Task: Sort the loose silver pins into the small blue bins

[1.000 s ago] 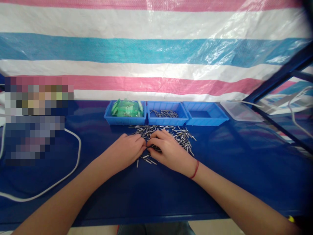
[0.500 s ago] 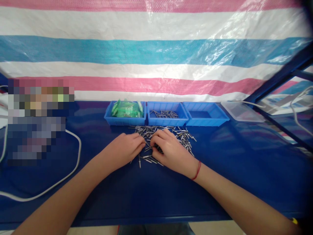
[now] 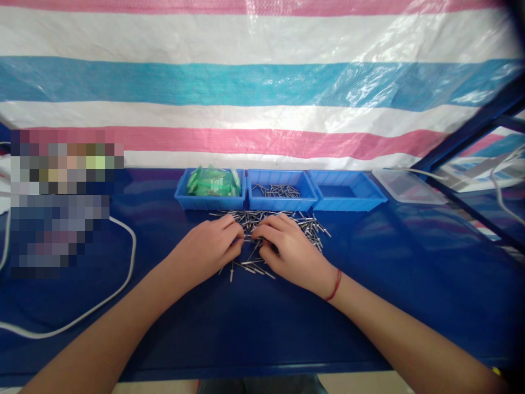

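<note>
- Striped tarp hangs behind the far edge of the tabletop, pink, white and blue bands.
- Blue tabletop carries everything; white cable loops over its left side.
- Three blue bins in a row at the far edge, middle: left bin has green pieces, middle bin has a few pins, right bin looks bare.
- Clear lid lies right of the bins, near the far right corner.
- My left hand and my right hand rest together on the pile, fingertips nearly meeting, curled over pins; cannot tell if either pinches one.
- Pile of metal pins lies loose just in front of the middle bin, some strays toward me.
- Red string on my right wrist.
</note>
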Tool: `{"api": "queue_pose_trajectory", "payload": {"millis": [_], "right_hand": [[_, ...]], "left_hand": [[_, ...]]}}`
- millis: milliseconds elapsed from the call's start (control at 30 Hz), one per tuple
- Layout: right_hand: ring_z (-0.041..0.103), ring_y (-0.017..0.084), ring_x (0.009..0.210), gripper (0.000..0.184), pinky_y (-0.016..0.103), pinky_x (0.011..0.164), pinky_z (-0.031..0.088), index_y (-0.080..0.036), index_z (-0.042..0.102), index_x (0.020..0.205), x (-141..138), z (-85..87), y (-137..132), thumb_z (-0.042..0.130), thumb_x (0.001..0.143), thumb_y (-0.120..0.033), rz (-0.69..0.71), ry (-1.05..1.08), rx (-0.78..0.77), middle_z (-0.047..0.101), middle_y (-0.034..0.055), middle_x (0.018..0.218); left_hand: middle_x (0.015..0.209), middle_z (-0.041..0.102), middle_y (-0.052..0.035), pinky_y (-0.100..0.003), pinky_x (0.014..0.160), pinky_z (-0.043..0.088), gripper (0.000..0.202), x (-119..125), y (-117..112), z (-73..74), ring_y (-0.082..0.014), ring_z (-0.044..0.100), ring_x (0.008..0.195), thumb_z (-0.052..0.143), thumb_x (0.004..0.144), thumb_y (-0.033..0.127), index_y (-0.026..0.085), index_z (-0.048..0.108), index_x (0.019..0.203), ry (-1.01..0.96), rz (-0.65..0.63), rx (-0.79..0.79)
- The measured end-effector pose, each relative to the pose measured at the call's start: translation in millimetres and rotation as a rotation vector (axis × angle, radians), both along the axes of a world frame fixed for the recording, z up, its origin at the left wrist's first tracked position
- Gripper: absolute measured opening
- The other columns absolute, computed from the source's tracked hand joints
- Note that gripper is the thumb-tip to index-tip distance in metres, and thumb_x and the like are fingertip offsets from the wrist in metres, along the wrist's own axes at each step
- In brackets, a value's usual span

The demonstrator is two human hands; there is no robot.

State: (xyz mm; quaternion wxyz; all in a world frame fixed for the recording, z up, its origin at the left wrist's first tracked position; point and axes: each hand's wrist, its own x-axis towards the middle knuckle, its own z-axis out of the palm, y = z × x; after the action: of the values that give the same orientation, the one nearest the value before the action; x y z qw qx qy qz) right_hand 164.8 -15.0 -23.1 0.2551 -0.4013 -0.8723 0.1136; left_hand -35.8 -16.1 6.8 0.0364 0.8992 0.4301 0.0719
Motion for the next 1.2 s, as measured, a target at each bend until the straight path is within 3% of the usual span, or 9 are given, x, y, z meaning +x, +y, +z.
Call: {"api": "queue_pose_trajectory", "payload": {"millis": [133,267,367,533,767,1200], "right_hand": [[0.056,0.021,0.087,0.019,0.037,0.082,0.044,-0.019,0.063,0.086,-1,5.0,-1,0.053,0.078,-0.006,-0.047,0.229,-0.005,0.065,0.0053,0.089],[0.058,0.016,0.076,0.002,0.031,0.071,0.048,-0.021,0.062,0.083,-3,12.4,-4,0.062,0.082,-0.021,-0.047,0.548,-0.115,0.065,0.002,0.082],[0.057,0.013,0.068,0.007,0.027,0.062,0.046,-0.02,0.063,0.081,-4,14.7,-7,0.063,0.083,-0.027,-0.071,0.668,-0.198,0.065,0.0009,0.078],[0.058,0.014,0.068,0.01,0.028,0.062,0.047,-0.02,0.064,0.08,-3,13.7,-7,0.062,0.084,-0.029,-0.078,0.69,-0.252,0.066,0.0019,0.079],[0.06,0.015,0.075,0.004,0.029,0.069,0.049,-0.021,0.064,0.081,-4,17.8,-10,0.061,0.083,-0.02,-0.033,0.681,-0.159,0.066,0.002,0.081],[0.063,0.018,0.083,0.009,0.034,0.076,0.051,-0.022,0.066,0.087,1,16.8,-5,0.058,0.084,-0.019,0.028,0.552,-0.046,0.069,0.0036,0.085]], "left_hand": [[0.088,0.054,-0.0012,-0.026,0.071,0.043,0.017,-1,-2,10.3,-0.0131,0.055,0.076,0.041,0.095,0.026,0.018,0.057,0.091,-0.248,0.04,-0.039],[0.083,0.052,-0.0006,-0.024,0.068,0.043,0.017,4,-6,10.6,-0.0121,0.052,0.073,0.043,0.095,0.028,0.019,0.057,0.093,-0.443,0.089,-0.046],[0.08,0.05,0.0002,-0.023,0.065,0.042,0.016,9,-9,7.0,-0.0112,0.05,0.069,0.046,0.094,0.029,0.019,0.057,0.09,-0.497,0.104,-0.048],[0.08,0.049,0.0016,-0.022,0.064,0.042,0.01,14,-12,0.7,-0.0092,0.05,0.067,0.051,0.092,0.027,0.02,0.057,0.091,-0.531,0.082,-0.037],[0.08,0.051,0.0021,-0.021,0.062,0.042,0.013,15,-12,-5.7,-0.0089,0.051,0.067,0.055,0.091,0.03,0.021,0.057,0.099,-0.537,0.108,-0.007],[0.074,0.049,0.003,-0.018,0.059,0.041,0.007,14,-12,0.0,-0.0067,0.048,0.06,0.056,0.088,0.021,0.018,0.058,0.082,-0.604,0.088,0.099]]}}
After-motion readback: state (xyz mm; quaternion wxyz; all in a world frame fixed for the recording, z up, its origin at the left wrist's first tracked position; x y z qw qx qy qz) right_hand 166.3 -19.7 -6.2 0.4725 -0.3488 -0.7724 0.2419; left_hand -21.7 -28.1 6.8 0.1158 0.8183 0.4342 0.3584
